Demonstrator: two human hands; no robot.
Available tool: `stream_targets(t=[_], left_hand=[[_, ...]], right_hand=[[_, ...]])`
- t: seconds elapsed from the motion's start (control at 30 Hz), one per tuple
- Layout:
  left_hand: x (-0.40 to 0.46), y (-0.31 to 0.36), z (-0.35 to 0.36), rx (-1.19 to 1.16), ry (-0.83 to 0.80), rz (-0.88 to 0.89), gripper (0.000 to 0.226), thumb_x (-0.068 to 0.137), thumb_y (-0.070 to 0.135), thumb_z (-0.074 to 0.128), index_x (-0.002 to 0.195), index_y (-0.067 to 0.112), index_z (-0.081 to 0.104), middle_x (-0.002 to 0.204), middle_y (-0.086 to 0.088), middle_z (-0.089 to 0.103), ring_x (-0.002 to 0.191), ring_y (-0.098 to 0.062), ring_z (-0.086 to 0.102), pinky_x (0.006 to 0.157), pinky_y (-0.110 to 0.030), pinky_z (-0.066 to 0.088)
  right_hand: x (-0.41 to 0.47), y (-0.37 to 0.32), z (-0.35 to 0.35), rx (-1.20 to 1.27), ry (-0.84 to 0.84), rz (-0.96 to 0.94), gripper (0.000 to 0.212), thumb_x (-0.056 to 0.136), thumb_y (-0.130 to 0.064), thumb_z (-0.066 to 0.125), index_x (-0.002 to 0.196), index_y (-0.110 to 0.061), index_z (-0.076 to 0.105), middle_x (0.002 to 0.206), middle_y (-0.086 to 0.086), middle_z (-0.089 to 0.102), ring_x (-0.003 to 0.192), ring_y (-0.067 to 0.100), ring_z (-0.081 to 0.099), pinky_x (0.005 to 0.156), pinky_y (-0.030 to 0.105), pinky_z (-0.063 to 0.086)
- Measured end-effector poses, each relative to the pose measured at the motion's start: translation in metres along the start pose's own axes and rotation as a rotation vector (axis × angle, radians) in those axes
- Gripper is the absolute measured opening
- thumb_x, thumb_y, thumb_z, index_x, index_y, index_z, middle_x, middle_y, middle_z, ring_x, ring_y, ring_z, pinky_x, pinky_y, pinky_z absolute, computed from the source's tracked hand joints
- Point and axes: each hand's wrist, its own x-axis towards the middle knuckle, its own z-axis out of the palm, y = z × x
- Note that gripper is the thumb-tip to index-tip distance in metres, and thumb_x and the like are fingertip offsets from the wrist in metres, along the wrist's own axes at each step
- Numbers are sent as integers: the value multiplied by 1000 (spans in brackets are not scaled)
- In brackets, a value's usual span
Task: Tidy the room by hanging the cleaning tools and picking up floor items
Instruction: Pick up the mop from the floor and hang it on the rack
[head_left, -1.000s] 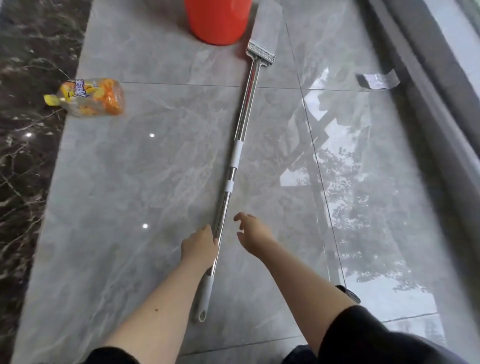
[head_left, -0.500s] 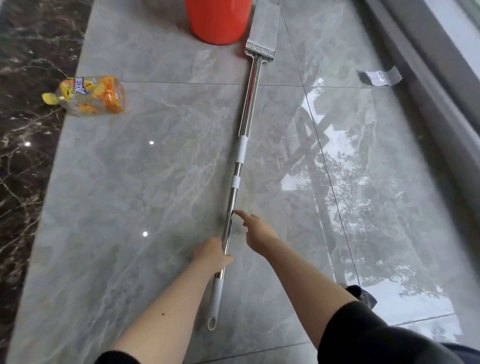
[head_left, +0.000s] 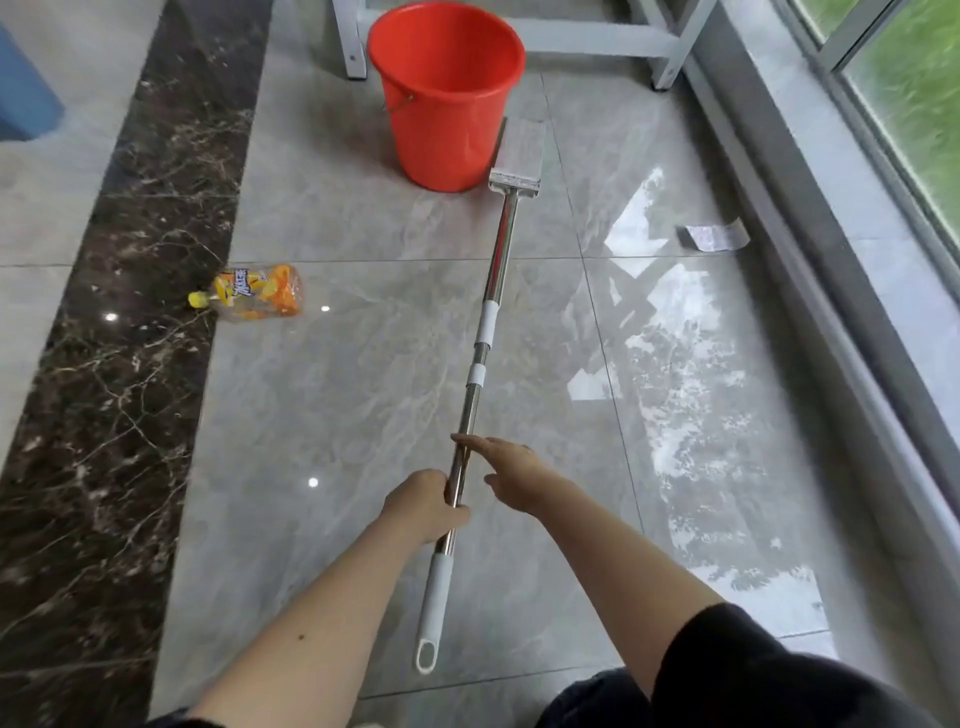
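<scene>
The long shiny metal mop with a grey handle (head_left: 480, 358) lies on the floor. The left hand (head_left: 423, 504) wraps its pole to lift it; the right hand (head_left: 511, 475) reaches over, fingers straight (holding nothing).

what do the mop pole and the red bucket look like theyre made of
Mop pole: looks like polished metal, probably steel or chrome-plated, since it mirrors the light; pale grey collars and end grip look plastic.
Red bucket: looks like moulded plastic, with uniform colour and a smooth, slightly glossy wall.
</scene>
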Motion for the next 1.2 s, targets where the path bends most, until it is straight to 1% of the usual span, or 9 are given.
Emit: stream_targets(t=[0.3, 0.53, 0.7, 0.8, 0.93, 1.03, 1.1, 1.13, 1.2], left_hand=[[-109, 123, -118, -103, -99, 39, 26, 73, 32, 68, 61, 14, 54, 61, 0, 55, 53, -14, 53, 43, -21, 43], [-197, 198, -192, -118, -145, 72, 36, 75, 43, 68, 59, 14, 55, 61, 1, 55, 52, -14, 50, 47, -21, 38], [-251, 251, -246, -131, -226, 114, 32, 72, 44, 66, 57, 16, 60, 52, 5, 54, 45, -12, 43, 45, -20, 34], [-278, 280, -282, -115, -270, 151, 31, 69, 47, 65, 57, 19, 61, 49, 6, 50, 42, -10, 40, 43, -18, 33], [-300, 307, -321, -158, -303, 219, 34, 71, 52, 62, 56, 21, 59, 43, 9, 54, 39, -8, 41, 41, -15, 33], [-300, 322, -348, -265, -278, 270, 36, 82, 48, 53, 64, 18, 63, 45, 7, 60, 38, -8, 40, 42, -16, 33], [-290, 332, -365, -305, -181, 294, 34, 87, 39, 50, 67, 15, 63, 51, 4, 62, 42, -9, 40, 42, -17, 32], [-282, 337, -372, -303, -134, 298, 31, 88, 34, 50, 68, 14, 62, 55, 2, 63, 44, -11, 41, 42, -17, 32], [-266, 347, -381, -262, -69, 303, 24, 87, 26, 51, 68, 13, 60, 61, 0, 64, 49, -11, 45, 44, -17, 35]], right_hand=[[-104, -55, -148, 67, 81, 26, 68, 91, -5, 54, 146, -37, 29, 142, 2, 48, 130, 24, 45, 109, 41, 36], [-186, -103, -233, 164, 115, 77, 67, 89, -4, 55, 144, -37, 33, 139, 2, 50, 127, 22, 49, 105, 37, 42], [-238, -132, -290, 221, 201, 101, 62, 87, -6, 54, 139, -37, 40, 133, -2, 55, 117, 19, 56, 97, 34, 47], [-260, -150, -321, 239, 298, 99, 54, 84, -13, 53, 132, -37, 46, 124, -4, 61, 106, 19, 60, 83, 29, 47], [-271, -166, -356, 331, 439, 110, 40, 83, -13, 50, 119, -30, 57, 99, 4, 68, 82, 20, 58, 73, 32, 47], [-272, -169, -387, 495, 567, 104, 26, 89, -12, 52, 110, -22, 63, 90, 7, 68, 81, 22, 61, 70, 20, 48], [-271, -168, -412, 718, 691, 80, 15, 89, -11, 60, 101, -16, 67, 94, 3, 69, 85, 14, 65, 79, 21, 51], [-270, -164, -426, 745, 759, 51, 14, 88, -8, 63, 99, -14, 67, 92, -2, 68, 83, 6, 64, 81, 22, 51], [-267, -157, -455, 704, 830, 37, 15, 87, -10, 65, 101, -13, 67, 85, -13, 64, 73, -12, 60, 72, 10, 47]])
